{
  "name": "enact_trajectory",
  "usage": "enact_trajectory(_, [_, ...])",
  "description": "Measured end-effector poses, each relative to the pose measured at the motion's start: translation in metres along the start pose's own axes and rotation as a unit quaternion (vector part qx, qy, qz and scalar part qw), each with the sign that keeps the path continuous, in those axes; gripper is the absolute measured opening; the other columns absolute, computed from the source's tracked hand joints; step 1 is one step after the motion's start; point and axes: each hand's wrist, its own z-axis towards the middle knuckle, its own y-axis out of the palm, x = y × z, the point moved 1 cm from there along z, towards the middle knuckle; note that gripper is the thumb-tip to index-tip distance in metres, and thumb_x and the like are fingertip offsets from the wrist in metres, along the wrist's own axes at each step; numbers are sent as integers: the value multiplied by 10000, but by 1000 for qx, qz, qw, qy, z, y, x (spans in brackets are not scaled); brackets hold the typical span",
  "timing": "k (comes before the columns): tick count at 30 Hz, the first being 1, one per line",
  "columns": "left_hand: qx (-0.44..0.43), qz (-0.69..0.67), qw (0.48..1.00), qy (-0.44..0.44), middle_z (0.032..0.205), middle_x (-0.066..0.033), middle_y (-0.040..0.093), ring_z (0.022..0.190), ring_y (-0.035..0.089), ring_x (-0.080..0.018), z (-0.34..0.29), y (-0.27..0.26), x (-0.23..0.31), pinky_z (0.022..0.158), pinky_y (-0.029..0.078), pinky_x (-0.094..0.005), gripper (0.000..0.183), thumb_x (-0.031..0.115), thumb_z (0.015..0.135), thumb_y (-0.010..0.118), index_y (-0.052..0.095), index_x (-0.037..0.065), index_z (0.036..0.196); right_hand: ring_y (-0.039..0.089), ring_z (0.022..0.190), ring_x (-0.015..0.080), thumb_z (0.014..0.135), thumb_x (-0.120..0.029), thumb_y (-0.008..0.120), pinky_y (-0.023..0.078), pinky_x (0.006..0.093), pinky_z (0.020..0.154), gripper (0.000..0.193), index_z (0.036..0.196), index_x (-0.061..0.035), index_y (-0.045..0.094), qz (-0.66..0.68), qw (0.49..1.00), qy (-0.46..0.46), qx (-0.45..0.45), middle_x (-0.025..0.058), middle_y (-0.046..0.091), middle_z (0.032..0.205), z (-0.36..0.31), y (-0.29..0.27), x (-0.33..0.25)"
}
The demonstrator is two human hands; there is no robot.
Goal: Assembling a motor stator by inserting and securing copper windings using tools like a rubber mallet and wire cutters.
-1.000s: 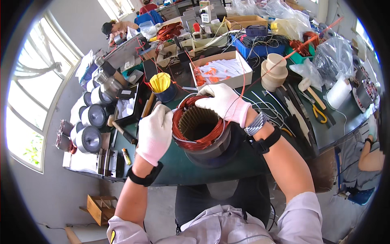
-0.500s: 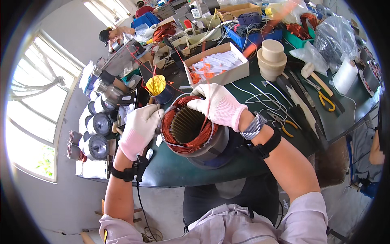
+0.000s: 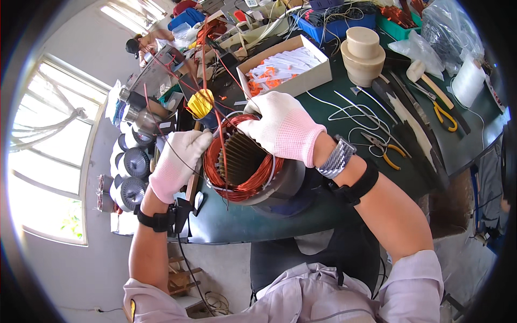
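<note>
A motor stator (image 3: 285,188) stands at the near edge of the bench, its slotted bore facing up toward me. Red-brown copper winding (image 3: 257,185) rings its top, tied with pale cord. My right hand (image 3: 285,125), in a white glove with a pink cuff, grips the winding's far right side, thumb over the inner edge. At the left side of the ring, my left hand (image 3: 180,159) is closed, fingertips pressed together close to the coil; what they pinch is hidden. Loose reddish wire ends (image 3: 221,124) rise from the winding, and one thin wire crosses the left glove.
Beyond the stator are a cup with yellow strips (image 3: 201,104) and a carton of white and orange pieces (image 3: 309,81). Pliers (image 3: 385,151), a mallet (image 3: 431,83), a stepped cream block (image 3: 362,56) and white cord lie right. Dark ribbed parts (image 3: 133,161) stand left.
The view has shifted, and the ring appears slightly farther left. My left fingers have changed their hold beside the coil; wire ends now hang in front of the bore. My right hand still grips the winding.
</note>
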Motion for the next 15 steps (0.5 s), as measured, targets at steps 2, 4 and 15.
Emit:
enact_trajectory(2, [-27,8,1000,-6,637,-13,546,559,502,-81,2,-2,0,550,436,-291,507,417,1086,570,639,-5,815,725,862,402,925,-369,707,564,487,812,367,863,-8,733,-3,1000,-1,7,230,723,841,-2,0,4])
enact_trajectory(4, [-67,-45,992,-100,651,-13,550,576,490,-74,-1,-4,3,552,422,-284,498,415,1087,570,667,-14,853,726,864,401,939,-368,702,567,492,803,358,884,-17,737,5,1000,0,6,224,722,828,-5,1,5])
enact_trajectory(15, [-81,-151,972,-162,633,47,538,503,449,-31,-20,-3,-4,457,324,-241,414,410,1091,563,668,40,937,717,824,409,953,-342,695,556,468,778,375,941,30,736,15,999,-12,49,242,710,824,-5,8,8])
